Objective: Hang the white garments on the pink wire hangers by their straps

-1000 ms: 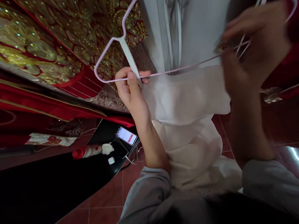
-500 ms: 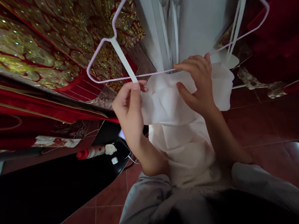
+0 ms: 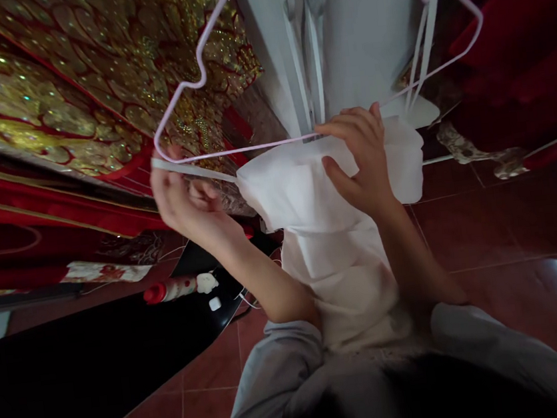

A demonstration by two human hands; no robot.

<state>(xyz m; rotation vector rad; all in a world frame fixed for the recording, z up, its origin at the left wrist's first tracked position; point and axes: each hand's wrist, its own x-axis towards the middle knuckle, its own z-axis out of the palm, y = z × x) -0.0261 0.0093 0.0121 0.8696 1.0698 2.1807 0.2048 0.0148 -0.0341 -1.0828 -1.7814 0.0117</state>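
A pale pink clothes hanger (image 3: 201,63) hangs before me, its lower bar running across the view. Below it is a white garment (image 3: 307,192) with thin straps. The right strap (image 3: 422,52) loops over the hanger's right shoulder notch. The left strap (image 3: 198,171) is off the left notch and stretched sideways by my left hand (image 3: 192,205), whose curled fingers hold it near the hanger's left end. My right hand (image 3: 361,159) has its fingers over the lower bar at the middle, thumb apart from them in front of the garment.
Gold-sequined red garments (image 3: 92,76) hang at the left, dark red cloth (image 3: 534,72) at the right. A black table (image 3: 99,363) at lower left bears a red-capped bottle (image 3: 167,290) and a small white case (image 3: 215,303). Grey-white panels (image 3: 363,31) stand behind the hanger.
My left hand has moved left, taking the left strap off the hanger's notch and out towards its end. My right hand stays on the bar; the hanger has shifted slightly left.
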